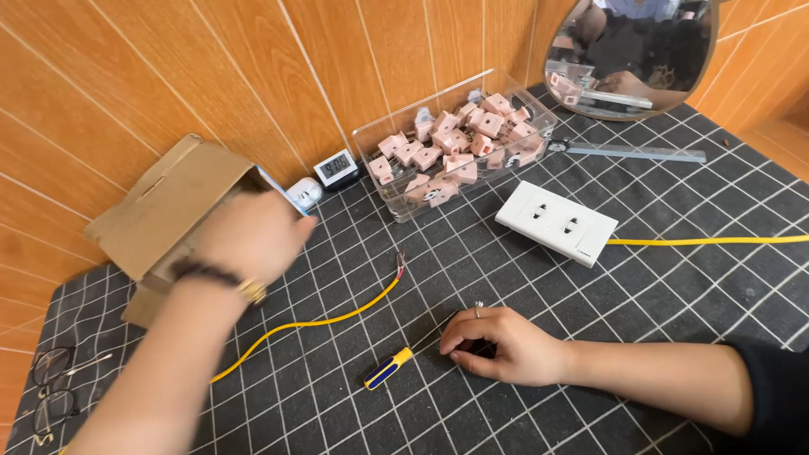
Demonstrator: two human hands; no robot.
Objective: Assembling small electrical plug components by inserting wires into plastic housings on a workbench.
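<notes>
Left hand [253,236] reaches into the brown cardboard box [168,206], grip hidden; beside it, right hand [501,344] rests curled, empty, on the mat [657,278]

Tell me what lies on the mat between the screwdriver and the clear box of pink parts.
In the head view, the yellow wire, its bare end pointing toward the box, crosses above the screwdriver.

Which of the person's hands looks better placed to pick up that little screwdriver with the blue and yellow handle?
The right hand, probably. It rests palm down on the dark gridded mat, right beside the blue and yellow handled screwdriver. The left hand is farther off, up at the open cardboard box.
</notes>
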